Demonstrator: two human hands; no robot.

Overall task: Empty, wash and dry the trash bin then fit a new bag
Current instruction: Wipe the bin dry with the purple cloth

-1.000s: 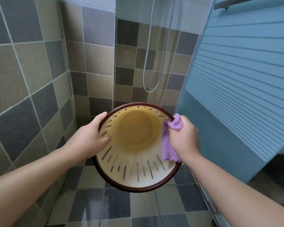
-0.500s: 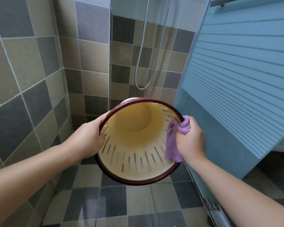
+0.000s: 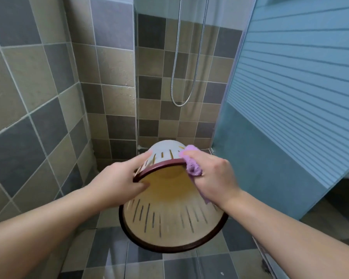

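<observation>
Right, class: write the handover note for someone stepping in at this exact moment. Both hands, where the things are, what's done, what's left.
Left hand: grips the bin at its dark rim, thumb inside.
Right hand: holds the purple cloth against the rim on the far right side.
Bin: held in the air above the tiled floor, mouth tipped toward the camera, empty inside, no bag.
Done: emptied; apparently washed, since it is being wiped.
Left: finish drying inside and out, set the bin down, fit a new bag. No bag is in view.
</observation>
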